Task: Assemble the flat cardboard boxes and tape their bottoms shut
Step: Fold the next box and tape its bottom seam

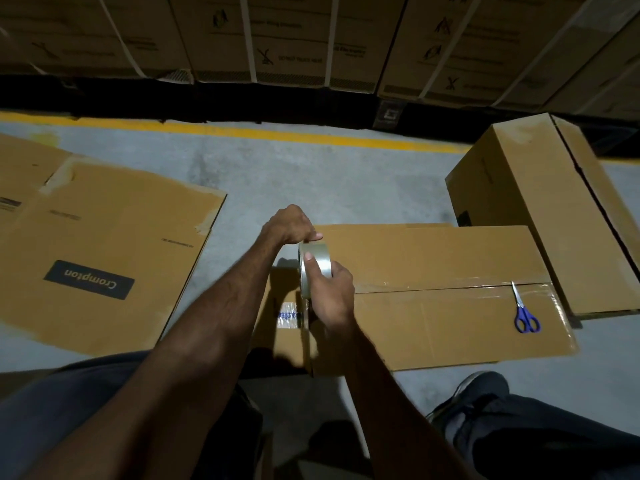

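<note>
An assembled cardboard box [433, 258] lies on the floor in front of me with its flaps closed upward. Clear tape runs along the centre seam toward the right end. A roll of clear tape [313, 268] stands on edge at the box's left end. My right hand [330, 292] grips the roll from the near side. My left hand [291, 225] pinches the top of the roll or the tape's end; which one is hard to tell. Flat cardboard boxes [100, 244] printed "Crompton" lie to the left.
Blue-handled scissors [524, 313] lie on the box near its right end. A second assembled box [540, 202] stands behind it at the right. Stacked strapped cartons [277, 39] line the back beyond a yellow floor line [242, 131]. My legs and a shoe [478, 393] are at the bottom.
</note>
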{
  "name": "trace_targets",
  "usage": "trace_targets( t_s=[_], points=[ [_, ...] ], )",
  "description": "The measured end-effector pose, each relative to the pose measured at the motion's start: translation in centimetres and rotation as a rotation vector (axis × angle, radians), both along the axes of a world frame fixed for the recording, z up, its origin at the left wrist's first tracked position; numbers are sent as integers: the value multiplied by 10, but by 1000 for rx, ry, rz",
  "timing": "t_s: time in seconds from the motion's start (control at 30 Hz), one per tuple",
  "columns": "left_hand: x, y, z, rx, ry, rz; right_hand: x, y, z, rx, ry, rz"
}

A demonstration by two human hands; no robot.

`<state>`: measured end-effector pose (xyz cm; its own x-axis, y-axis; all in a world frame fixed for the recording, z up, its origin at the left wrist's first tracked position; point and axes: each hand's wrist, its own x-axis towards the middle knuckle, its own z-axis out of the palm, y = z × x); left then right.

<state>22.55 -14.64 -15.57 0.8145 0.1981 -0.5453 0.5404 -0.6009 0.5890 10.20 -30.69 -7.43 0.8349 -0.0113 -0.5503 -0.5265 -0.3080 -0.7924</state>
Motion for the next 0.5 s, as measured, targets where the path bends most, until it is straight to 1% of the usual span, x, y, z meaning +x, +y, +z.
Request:
trace_targets(
  t_s=[0.1, 0.3, 0.4, 0.5],
  points=[
    [2, 0, -2, 16, -9, -1, -7, 1, 1, -16, 5, 13],
    [-2, -4, -4, 29, -69, 16, -36, -20, -11, -105, 20, -45],
    [-5, -6, -4, 32, -83, 38, -57, -40, -2, -173, -39, 60],
    [-7, -6, -5, 29, -97, 47, -71, -54, 2, -228, -43, 146]
  ],
)
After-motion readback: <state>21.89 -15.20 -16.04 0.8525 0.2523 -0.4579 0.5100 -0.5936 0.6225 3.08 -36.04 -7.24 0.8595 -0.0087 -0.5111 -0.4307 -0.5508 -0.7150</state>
